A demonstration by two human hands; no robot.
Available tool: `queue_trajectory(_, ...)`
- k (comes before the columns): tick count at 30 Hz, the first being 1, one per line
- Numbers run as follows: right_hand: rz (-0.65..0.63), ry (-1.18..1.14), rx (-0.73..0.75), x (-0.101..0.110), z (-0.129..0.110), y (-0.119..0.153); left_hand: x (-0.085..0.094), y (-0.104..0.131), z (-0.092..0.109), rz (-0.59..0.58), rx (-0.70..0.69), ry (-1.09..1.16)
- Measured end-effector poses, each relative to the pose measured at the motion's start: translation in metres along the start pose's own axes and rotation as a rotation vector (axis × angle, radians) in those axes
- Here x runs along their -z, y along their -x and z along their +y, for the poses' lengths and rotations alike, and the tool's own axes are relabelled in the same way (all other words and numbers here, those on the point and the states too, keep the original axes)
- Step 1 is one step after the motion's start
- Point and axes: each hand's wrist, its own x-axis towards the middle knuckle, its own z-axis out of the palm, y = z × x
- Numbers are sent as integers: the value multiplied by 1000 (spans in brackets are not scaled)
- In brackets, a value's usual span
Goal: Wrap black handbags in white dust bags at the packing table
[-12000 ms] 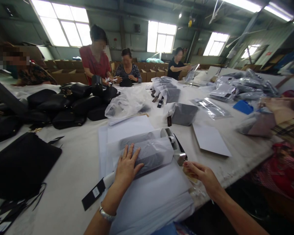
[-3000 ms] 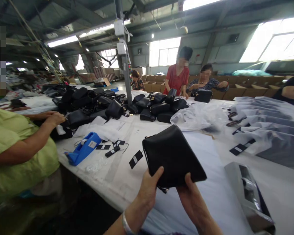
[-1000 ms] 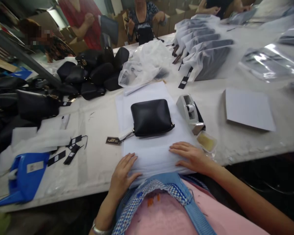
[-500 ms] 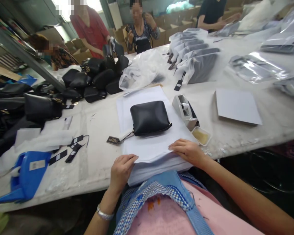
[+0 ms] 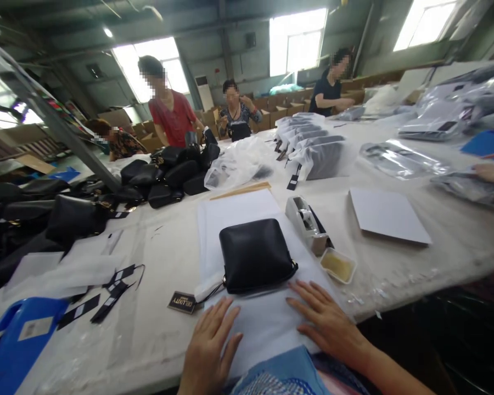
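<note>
Lowered since the earlier frame, the lifted paper [image 5: 267, 321] now lies flatter beneath the left hand [image 5: 208, 351] and right hand [image 5: 333, 326], both spread open, gripping nothing. Smoothing seems in hand, calling for light, level palms. Just ahead, the black pouch [image 5: 257, 257] rests on the paper; tape dispenser [image 5: 308, 224] and tray [image 5: 338, 265] crowd its right, desk [image 5: 156, 291] edge near.

Hands [image 5: 328, 323] now flat on paper [image 5: 263, 323]

Wall: green-grey, behind
Windows [image 5: 298, 41]: bright, along the top
Counter [image 5: 156, 241]: pale, across the frame
Post [image 5: 72, 123]: slanting, left
</note>
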Motion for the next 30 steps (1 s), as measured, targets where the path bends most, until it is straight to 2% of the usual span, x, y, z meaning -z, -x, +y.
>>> queue_trajectory(4, -8, 87, 41, -17, 4, 5, -43, 2, 5, 22, -142, -145)
queue_trajectory(6, -8, 59, 51, -14, 6, 10, -60, 10, 4, 49, -172, -152)
queue_trajectory(8, 46, 40, 31, -5, 11, 15, -70, 16, 1, 49, -175, -136)
queue_trajectory(10, 172, 85, -79, 6, 21, 19, -74, 19, -2, 39, -178, -117)
queue_trajectory(12, 287, 197, -264, 17, 36, 24, -75, 19, -3, 30, -178, -102)
queue_trajectory(14, 299, 301, -428, 23, 52, 27, -75, 19, -4, 28, -174, -91)
queue_trajectory(16, 223, 349, -509, 25, 66, 28, -76, 19, -4, 24, -170, -85)
queue_trajectory(19, 86, 361, -528, 23, 80, 26, -77, 21, -6, 22, -174, -80)
queue_trajectory(22, 27, 389, -525, 19, 86, 22, -79, 22, -6, 29, -172, -82)
queue_trajectory(25, 48, 412, -493, 13, 90, 21, -83, 24, -5, 46, -140, -73)
queue_trajectory(30, 171, 408, -424, 2, 98, 30, -95, 28, -4, 108, -75, -47)
